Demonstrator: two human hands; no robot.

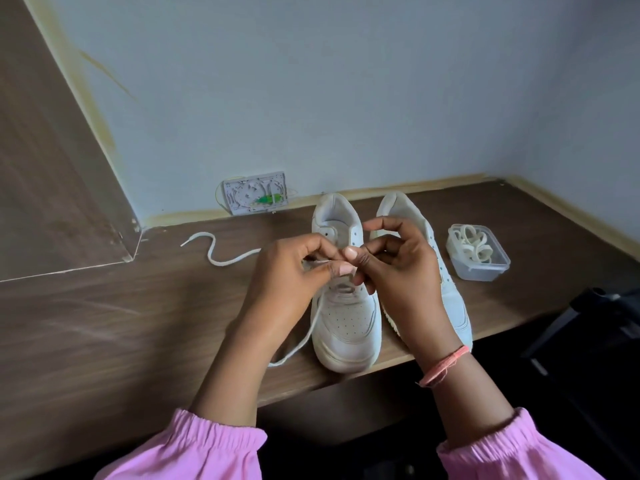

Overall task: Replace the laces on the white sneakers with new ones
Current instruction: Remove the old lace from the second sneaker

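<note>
Two white sneakers stand side by side on the wooden desk, toes toward me: the left sneaker (pixel 348 317) and the right sneaker (pixel 453 306), partly hidden behind my right hand. My left hand (pixel 294 271) and my right hand (pixel 394 268) meet over the left sneaker's eyelets, both pinching a white lace (pixel 221 258). One end of the lace trails left across the desk. Another stretch hangs down the shoe's left side to the desk edge. My fingers hide the eyelets.
A clear plastic container (pixel 479 268) with coiled white laces sits right of the sneakers. A small white wall box (pixel 254 197) with a green part stands at the back. The desk edge (pixel 346 375) runs just below the toes. A dark object (pixel 588 323) lies lower right.
</note>
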